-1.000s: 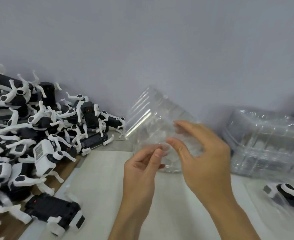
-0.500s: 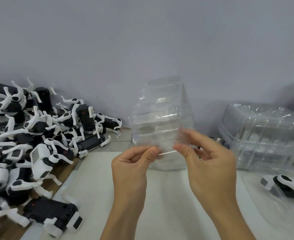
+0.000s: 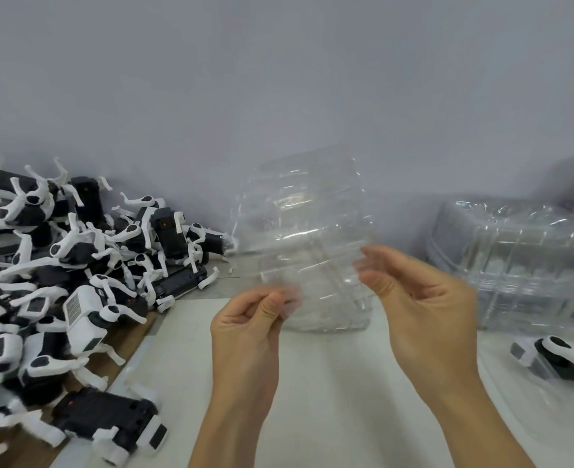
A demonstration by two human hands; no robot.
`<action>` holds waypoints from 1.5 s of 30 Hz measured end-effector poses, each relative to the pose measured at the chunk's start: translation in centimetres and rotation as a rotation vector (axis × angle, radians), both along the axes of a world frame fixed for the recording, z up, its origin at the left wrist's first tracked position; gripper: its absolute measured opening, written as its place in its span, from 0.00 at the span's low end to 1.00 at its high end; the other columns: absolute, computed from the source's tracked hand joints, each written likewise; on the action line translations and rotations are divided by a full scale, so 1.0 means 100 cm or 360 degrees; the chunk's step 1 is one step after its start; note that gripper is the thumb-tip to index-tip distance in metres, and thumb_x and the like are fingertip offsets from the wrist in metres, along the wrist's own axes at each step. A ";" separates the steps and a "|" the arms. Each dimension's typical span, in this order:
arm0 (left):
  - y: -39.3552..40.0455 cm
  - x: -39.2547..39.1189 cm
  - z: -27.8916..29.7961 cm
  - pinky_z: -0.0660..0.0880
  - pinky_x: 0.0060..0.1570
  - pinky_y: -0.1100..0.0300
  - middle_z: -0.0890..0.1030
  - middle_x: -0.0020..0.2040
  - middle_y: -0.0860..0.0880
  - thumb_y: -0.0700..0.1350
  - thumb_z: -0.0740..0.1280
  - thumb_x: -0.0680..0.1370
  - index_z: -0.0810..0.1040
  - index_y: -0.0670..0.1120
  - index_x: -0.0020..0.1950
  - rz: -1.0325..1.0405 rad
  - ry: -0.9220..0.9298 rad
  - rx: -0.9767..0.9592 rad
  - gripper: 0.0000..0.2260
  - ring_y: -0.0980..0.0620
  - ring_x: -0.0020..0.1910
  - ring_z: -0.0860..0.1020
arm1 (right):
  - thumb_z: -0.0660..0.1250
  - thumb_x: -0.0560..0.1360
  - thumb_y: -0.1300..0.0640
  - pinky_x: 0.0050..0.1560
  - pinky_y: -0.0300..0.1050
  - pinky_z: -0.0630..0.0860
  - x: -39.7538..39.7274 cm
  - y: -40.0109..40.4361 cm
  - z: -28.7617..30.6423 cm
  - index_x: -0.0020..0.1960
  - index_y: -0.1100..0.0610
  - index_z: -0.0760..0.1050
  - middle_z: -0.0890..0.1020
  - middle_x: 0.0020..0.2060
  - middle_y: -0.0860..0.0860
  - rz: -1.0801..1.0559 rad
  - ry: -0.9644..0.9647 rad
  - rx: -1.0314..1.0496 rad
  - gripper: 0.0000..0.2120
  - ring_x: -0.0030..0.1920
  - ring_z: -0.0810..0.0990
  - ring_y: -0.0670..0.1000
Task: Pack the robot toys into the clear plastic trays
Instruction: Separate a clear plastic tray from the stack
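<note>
Clear moulded plastic tray (image 3: 307,238), upright above white tabletop (image 3: 329,383), lower edge pinched by left hand (image 3: 245,332) and right hand (image 3: 424,309); black-and-white robot toys (image 3: 76,265) heaped left, stacked clear trays (image 3: 522,265) right.

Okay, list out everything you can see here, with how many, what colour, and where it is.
robot toys: a heap, too many to count, black and white, piled on the left side of the table
single robot toy: one, black and white, far right, lying in a clear tray
held clear tray: one, transparent, upright in the middle, gripped by both hands
stack of clear trays: several, count unclear, transparent, right, against the wall
table: one, white surface, with a brown strip showing on the left
wall: one, pale grey, behind everything
left hand: one, pinches the tray's lower left edge
right hand: one, pinches the tray's right edge
</note>
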State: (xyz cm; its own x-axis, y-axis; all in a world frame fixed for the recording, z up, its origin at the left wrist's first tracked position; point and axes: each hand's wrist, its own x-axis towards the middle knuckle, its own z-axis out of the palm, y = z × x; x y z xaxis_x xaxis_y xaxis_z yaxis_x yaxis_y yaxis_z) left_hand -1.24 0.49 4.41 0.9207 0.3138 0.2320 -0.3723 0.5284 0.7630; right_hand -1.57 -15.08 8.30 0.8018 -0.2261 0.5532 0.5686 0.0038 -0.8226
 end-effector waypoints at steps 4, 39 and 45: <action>0.012 0.003 -0.002 0.81 0.46 0.61 0.84 0.40 0.48 0.42 0.66 0.73 0.84 0.47 0.36 0.0043 0.0031 -0.0179 0.08 0.52 0.41 0.83 | 0.73 0.68 0.52 0.49 0.30 0.77 0.003 -0.008 0.002 0.49 0.46 0.84 0.87 0.44 0.43 -0.0083 0.0004 0.0094 0.10 0.48 0.85 0.41; -0.053 0.047 0.044 0.68 0.51 0.61 0.76 0.59 0.52 0.44 0.69 0.79 0.67 0.48 0.70 0.0271 0.0775 0.0079 0.21 0.54 0.53 0.75 | 0.71 0.76 0.54 0.57 0.28 0.71 -0.006 -0.052 0.051 0.60 0.41 0.79 0.82 0.46 0.35 -0.0676 -0.0363 -0.0446 0.14 0.50 0.80 0.38; -0.016 0.014 0.017 0.72 0.44 0.63 0.79 0.55 0.57 0.42 0.65 0.81 0.75 0.54 0.60 0.0624 0.0680 0.0291 0.10 0.59 0.53 0.78 | 0.74 0.71 0.60 0.52 0.25 0.70 -0.012 -0.031 0.044 0.53 0.44 0.82 0.83 0.44 0.40 -0.0256 -0.0375 -0.0754 0.15 0.48 0.81 0.39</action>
State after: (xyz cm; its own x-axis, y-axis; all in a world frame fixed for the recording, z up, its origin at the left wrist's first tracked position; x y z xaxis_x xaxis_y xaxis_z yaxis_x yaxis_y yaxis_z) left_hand 0.20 -1.12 6.09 0.7682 0.6383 -0.0502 -0.1537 0.2599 0.9533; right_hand -2.77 -18.18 12.66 0.6199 -0.0182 0.7844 0.7003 -0.4381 -0.5636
